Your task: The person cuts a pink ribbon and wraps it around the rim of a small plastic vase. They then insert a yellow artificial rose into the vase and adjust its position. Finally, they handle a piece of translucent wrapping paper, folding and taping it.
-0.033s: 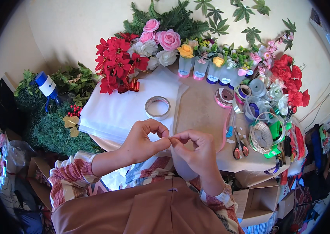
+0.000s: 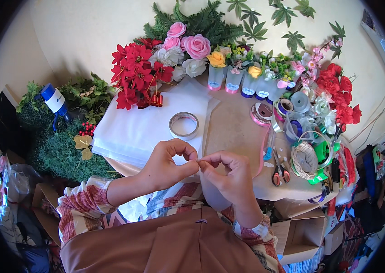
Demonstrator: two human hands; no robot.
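My left hand (image 2: 169,164) and my right hand (image 2: 229,175) meet fingertip to fingertip above the table's near edge. Thumb and forefinger of each are pinched together. Whatever is between them, if anything, is too small or too clear to make out. Just beyond my left hand a roll of tape (image 2: 183,126) lies flat on a stack of white translucent sheets (image 2: 131,125). To the right of my right hand rest orange-and-black scissors (image 2: 280,175) and a blue-handled cutter (image 2: 268,152). A pink ribbon spool (image 2: 260,113) has its loose end trailing toward me.
Red poinsettias (image 2: 133,68) and pink roses (image 2: 197,47) stand at the back. Beside them are small frosted vases (image 2: 232,79) of flowers. A white wicker basket (image 2: 304,159) sits at the right edge, near more ribbon rolls. Below it is an open cardboard box (image 2: 299,236). Greenery (image 2: 69,150) fills the left.
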